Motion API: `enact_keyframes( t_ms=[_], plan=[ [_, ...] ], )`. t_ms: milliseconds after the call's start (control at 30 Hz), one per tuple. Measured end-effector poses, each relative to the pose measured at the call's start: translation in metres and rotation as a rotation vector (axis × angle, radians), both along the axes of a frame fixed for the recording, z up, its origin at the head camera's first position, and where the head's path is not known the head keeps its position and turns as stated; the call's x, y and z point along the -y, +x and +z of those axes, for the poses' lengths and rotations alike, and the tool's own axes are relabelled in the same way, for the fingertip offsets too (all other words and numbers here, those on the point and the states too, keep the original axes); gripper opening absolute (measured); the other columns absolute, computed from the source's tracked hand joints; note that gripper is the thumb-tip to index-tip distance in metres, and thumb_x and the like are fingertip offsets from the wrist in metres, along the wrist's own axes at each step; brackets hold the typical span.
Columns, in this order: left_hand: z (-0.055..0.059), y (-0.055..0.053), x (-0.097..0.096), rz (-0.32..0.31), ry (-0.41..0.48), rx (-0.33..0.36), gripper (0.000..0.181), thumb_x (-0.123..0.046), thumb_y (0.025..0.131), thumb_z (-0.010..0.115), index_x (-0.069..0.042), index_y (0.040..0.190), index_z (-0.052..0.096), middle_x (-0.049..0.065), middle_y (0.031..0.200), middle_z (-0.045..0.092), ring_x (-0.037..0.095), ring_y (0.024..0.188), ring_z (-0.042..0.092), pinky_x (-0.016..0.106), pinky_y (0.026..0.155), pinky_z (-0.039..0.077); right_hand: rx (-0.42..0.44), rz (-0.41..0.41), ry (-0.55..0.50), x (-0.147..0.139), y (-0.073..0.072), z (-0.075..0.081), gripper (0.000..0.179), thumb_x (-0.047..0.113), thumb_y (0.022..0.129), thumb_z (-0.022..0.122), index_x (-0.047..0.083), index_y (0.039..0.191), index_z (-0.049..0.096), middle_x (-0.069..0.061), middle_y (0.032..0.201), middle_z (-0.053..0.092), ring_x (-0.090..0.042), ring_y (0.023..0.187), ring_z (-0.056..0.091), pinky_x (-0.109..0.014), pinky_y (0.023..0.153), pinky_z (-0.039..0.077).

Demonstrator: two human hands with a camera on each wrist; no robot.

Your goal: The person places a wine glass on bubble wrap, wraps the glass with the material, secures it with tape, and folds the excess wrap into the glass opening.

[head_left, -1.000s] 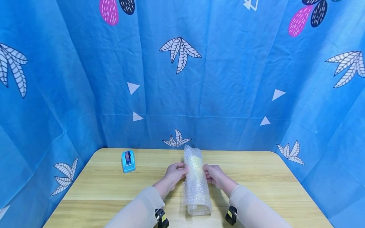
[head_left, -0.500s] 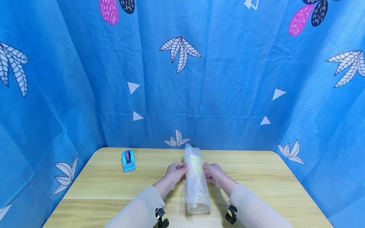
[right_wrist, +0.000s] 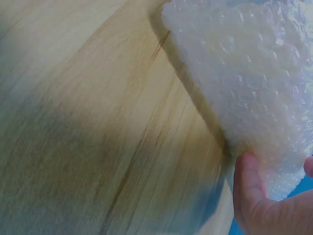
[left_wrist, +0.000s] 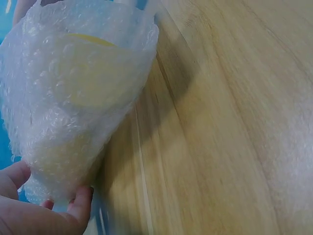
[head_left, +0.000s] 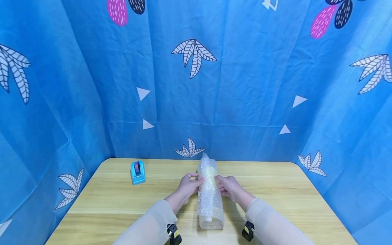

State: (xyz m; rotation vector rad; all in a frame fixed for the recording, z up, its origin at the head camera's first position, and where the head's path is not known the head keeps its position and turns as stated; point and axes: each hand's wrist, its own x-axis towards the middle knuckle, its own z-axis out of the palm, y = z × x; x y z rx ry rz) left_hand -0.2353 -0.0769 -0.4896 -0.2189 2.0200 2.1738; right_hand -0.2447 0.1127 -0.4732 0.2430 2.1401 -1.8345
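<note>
A roll of bubble wrap (head_left: 210,197) lies lengthwise on the table, wrapped round something yellowish that shows through it. In the left wrist view a yellow rim (left_wrist: 93,39) is seen through the bubble wrap; its kind is hard to tell. My left hand (head_left: 187,186) holds the roll's left side, thumb on top and fingers lower down. From the right side, my right hand (head_left: 231,188) grips it at about the same height. The right wrist view shows a finger (right_wrist: 248,181) pressed against the wrap's side. The roll's near end is an open tube.
A blue tape dispenser (head_left: 138,173) stands at the back left of the wooden table (head_left: 269,180). Blue patterned cloth (head_left: 196,102) hangs behind the table and along both sides.
The bubble wrap has turned slightly and looks narrower at its near end. Its far tip has shifted right. Both hands keep their places, with the thumbs a little further over the roll.
</note>
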Motion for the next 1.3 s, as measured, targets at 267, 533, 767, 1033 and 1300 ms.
enact_keyframes(
  t_ms=[267, 533, 767, 1033, 1300],
  plan=[
    [0.0015, 0.0007, -0.0014, -0.014, 0.027, 0.024, 0.060, -0.013, 0.090, 0.076, 0.003, 0.138, 0.045, 0.024, 0.123, 0.057, 0.027, 0.095, 0.068, 0.040, 0.085, 0.059, -0.005, -0.003, -0.008, -0.0001, 0.0014, 0.0000, 0.024, 0.024, 0.094, 0.060, 0.001, 0.089, 0.055, -0.004, 0.078, 0.052, -0.012, 0.064, 0.050, -0.026, 0.061, 0.051],
    [0.0009, 0.0008, -0.0009, -0.008, 0.004, 0.031, 0.062, -0.015, 0.088, 0.078, -0.001, 0.139, 0.045, 0.023, 0.129, 0.053, 0.025, 0.094, 0.064, 0.035, 0.077, 0.058, -0.009, -0.001, -0.014, 0.0002, 0.0014, 0.0006, 0.032, 0.021, 0.093, 0.059, -0.008, 0.107, 0.055, -0.008, 0.080, 0.056, -0.016, 0.067, 0.054, -0.029, 0.064, 0.056],
    [0.0022, -0.0002, -0.0034, 0.001, -0.006, 0.003, 0.061, -0.009, 0.086, 0.078, 0.000, 0.137, 0.047, 0.025, 0.128, 0.052, 0.029, 0.101, 0.062, 0.038, 0.080, 0.058, -0.013, 0.006, -0.013, 0.0012, 0.0009, -0.0016, 0.035, 0.025, 0.094, 0.059, -0.008, 0.106, 0.056, -0.010, 0.083, 0.059, -0.017, 0.068, 0.057, -0.030, 0.065, 0.057],
    [0.0000, -0.0025, -0.0069, 0.015, -0.072, -0.034, 0.065, -0.007, 0.081, 0.081, -0.002, 0.137, 0.048, 0.023, 0.127, 0.053, 0.032, 0.106, 0.058, 0.039, 0.085, 0.057, -0.007, 0.021, 0.016, 0.0023, 0.0024, -0.0005, 0.036, 0.031, 0.094, 0.062, -0.004, 0.101, 0.057, -0.009, 0.086, 0.060, -0.016, 0.070, 0.056, -0.029, 0.065, 0.055],
    [-0.0014, -0.0024, -0.0073, 0.003, -0.113, -0.067, 0.067, -0.010, 0.081, 0.083, -0.004, 0.138, 0.049, 0.022, 0.125, 0.054, 0.031, 0.106, 0.058, 0.042, 0.088, 0.055, 0.000, 0.039, -0.005, 0.0030, 0.0018, -0.0010, 0.029, 0.027, 0.093, 0.060, 0.009, 0.077, 0.044, 0.000, 0.070, 0.044, -0.013, 0.063, 0.043, -0.027, 0.062, 0.046]
  ],
)
